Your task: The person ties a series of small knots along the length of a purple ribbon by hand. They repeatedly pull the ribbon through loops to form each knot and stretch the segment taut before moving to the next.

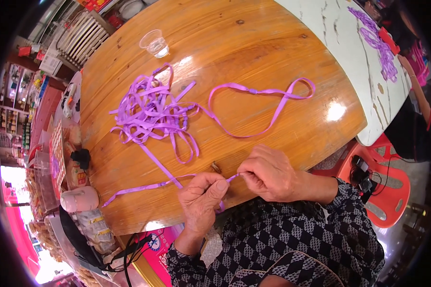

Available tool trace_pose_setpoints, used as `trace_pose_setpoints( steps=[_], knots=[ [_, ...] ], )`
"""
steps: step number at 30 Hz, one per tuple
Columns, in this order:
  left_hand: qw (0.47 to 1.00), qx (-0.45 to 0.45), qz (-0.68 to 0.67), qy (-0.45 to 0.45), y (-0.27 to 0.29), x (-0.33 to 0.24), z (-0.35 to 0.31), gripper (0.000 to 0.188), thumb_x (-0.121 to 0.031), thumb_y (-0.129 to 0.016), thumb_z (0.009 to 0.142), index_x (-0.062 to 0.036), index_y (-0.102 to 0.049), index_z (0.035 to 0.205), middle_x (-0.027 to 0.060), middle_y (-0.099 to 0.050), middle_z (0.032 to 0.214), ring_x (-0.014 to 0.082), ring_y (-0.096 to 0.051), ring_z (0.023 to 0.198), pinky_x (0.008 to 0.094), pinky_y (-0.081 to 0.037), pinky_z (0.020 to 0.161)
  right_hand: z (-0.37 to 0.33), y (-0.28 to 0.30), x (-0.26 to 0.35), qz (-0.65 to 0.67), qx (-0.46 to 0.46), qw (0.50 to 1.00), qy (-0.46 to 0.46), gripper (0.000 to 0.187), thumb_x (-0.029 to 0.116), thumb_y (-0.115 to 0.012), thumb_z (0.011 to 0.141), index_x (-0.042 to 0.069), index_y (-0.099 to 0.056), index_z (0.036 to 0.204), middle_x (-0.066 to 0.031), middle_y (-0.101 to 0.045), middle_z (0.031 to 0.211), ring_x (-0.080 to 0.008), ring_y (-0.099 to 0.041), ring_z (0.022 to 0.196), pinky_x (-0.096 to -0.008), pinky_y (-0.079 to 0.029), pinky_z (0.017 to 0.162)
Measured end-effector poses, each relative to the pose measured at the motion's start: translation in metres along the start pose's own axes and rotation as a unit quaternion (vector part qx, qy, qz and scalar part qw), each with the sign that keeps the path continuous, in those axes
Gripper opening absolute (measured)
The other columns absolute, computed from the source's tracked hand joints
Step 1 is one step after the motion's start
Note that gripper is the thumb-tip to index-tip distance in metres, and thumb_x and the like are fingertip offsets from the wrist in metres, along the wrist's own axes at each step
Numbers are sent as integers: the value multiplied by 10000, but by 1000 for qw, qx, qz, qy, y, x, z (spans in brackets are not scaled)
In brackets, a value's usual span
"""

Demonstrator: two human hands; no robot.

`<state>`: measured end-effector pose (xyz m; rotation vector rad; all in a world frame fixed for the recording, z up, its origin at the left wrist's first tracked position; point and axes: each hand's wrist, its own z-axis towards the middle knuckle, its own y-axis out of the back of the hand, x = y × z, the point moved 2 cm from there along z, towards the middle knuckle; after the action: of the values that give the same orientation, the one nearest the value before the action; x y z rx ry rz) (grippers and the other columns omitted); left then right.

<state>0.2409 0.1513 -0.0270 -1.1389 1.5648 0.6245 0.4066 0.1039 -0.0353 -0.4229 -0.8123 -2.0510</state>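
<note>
Near the table's front edge, my left hand pinches a purple ribbon, which runs up from it to a tangled heap. My right hand is closed on the same narrow strip just to the right, with a short stretch showing between the two hands. The heap of purple ribbons lies loosely on the left half of the table, with darker purple bands at places. One looped ribbon reaches out to the right, and a loose length lies left of my left hand.
The wooden table has a clear plastic cup of water at its far side. A pink mug stands at the left. To the right are a red plastic chair and a white table with more purple ribbons, where another person's arm reaches in.
</note>
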Motion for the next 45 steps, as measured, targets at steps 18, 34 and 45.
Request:
trace_pose_setpoints(
  steps=[18,34,45],
  knots=[
    [912,-1,337,-233,108,-21,22,146,-62,-685,725,-16,-653,859,38,-631,750,113,-554,681,239,-409,617,-7,137,-67,-264,-207,894,-296,25,8,-558,836,-5,-578,840,18,-495,709,-49,-431,645,-192,-367,571],
    [995,65,76,3,25,-42,-6,191,-68,-711,753,21,-656,913,0,-624,770,56,-549,664,168,-415,599,27,-14,-5,97,105,988,-65,196,138,-721,697,69,-654,868,-23,-608,770,-209,-536,715,-340,-372,661],
    [990,66,127,16,10,-28,-4,143,-131,-626,833,9,-636,857,-37,-560,687,30,-456,598,178,-346,528,21,7,9,-16,78,997,-10,200,75,-729,655,75,-641,835,-12,-536,686,-204,-503,694,-353,-361,682]
  ],
)
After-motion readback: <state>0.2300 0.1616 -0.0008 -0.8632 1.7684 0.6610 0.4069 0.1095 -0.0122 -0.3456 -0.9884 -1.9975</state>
